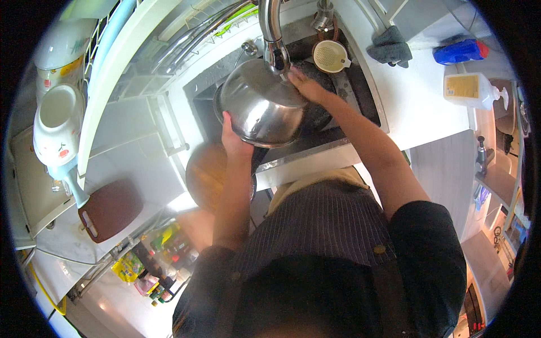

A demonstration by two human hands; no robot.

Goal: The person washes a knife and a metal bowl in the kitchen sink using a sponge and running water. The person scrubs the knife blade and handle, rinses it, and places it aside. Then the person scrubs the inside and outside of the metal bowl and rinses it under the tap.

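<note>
A stainless steel bowl (262, 110) is tilted over the sink (359, 76), its outer side turned up under the metal faucet (272, 34). My left hand (235, 139) grips its rim at the lower left, thumb on the outer wall. My right hand (307, 86) lies against the outside of the bowl beside the faucet's end, its fingers stretched out and blurred. Behind the bowl, a dark round pan (323, 101) sits partly hidden in the sink. A cream-coloured strainer (330, 56) rests at the sink's far right.
A round wooden board (207, 175) is by my left forearm. On the right counter are a grey cloth (389, 46), a blue bottle (458, 52) and a pump bottle (467, 91). At left stand a brown cutting board (112, 209) and a rack with white bowls (59, 126).
</note>
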